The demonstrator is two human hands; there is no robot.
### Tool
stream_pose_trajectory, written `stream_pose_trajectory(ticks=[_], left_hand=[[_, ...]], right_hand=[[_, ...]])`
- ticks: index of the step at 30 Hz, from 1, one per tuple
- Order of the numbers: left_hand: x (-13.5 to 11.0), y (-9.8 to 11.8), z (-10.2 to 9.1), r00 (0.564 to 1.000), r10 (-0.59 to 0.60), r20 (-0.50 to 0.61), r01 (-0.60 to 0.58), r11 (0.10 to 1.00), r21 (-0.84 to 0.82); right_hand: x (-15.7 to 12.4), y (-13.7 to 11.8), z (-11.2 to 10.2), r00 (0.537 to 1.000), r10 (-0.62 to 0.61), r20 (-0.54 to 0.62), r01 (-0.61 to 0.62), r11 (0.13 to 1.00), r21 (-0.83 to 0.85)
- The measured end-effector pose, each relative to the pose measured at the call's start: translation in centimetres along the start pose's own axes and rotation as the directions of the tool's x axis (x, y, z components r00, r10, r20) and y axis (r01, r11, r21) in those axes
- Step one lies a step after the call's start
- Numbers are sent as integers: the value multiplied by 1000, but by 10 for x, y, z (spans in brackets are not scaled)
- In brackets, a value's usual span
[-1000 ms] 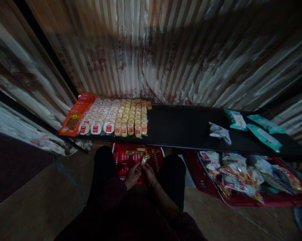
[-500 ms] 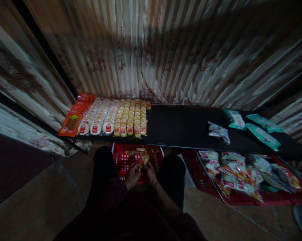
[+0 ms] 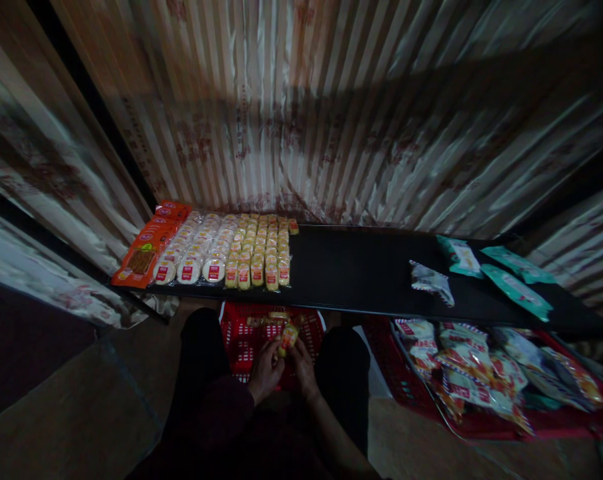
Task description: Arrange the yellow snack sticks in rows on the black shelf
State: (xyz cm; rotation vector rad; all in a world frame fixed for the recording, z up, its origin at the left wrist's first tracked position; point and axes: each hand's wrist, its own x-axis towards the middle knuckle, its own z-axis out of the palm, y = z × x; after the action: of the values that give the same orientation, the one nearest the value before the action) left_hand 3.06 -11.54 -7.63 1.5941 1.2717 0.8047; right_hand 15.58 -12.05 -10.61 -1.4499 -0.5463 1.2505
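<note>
Over the red basket between my knees, both hands hold one small yellow wrapped snack cake. My left hand is closed on its left end, and my right hand grips its right side. A few similar yellow packs lie at the far side of the basket. On the black shelf in front, several rows of yellow wrapped cakes stand beside rows of round white packaged cakes. Orange packets overlap at the shelf's left end.
Green packets and a white-grey packet lie on the shelf's right part. Below them, a second red basket holds several bagged snacks. A striped curtain hangs behind the shelf; a dark post rises at left.
The view has tilted slightly, so the shelf and baskets sit lower in the picture. Both hands still hold the yellow cake, with little visible change in grip.
</note>
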Motion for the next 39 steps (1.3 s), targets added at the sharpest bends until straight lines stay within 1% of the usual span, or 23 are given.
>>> stream_pose_trajectory(ticks=[3,6,10,14,22,28,31,34,36,39], left_hand=[[1,4,1,1000,-1,-15,1,1000,-18],[2,7,3,1000,1,-11,-1,999,-38],[6,14,5,999,-31,-26,28,996,-84],[10,26,7,999,-1,-48,-3,996,-86],[25,54,9,997,24,-67,-33,990,-134],[43,76,11,991,57,-119,-74,987,-141],[54,90,9,991,59,-118,-71,992,-107],[67,103,9,992,39,-118,-48,996,-73],[76,111,9,992,32,-119,-40,997,-61],[91,119,11,994,29,-107,-34,998,-48]], right_hand=[[0,0,-5,999,-47,-20,45,995,-90],[2,1,-11,992,-110,-55,95,970,-222],[-1,-4,-16,968,-246,-49,207,895,-396],[-7,-16,-18,936,-349,-44,287,830,-478],[-3,-43,-19,892,-448,-58,359,781,-512],[5,-71,-13,858,-511,-52,422,759,-496],[14,-84,-11,844,-534,-51,444,747,-495],[26,-96,-11,841,-540,-34,456,742,-492],[35,-105,-11,840,-542,-29,458,736,-498],[50,-117,-11,823,-567,-27,469,705,-533]])
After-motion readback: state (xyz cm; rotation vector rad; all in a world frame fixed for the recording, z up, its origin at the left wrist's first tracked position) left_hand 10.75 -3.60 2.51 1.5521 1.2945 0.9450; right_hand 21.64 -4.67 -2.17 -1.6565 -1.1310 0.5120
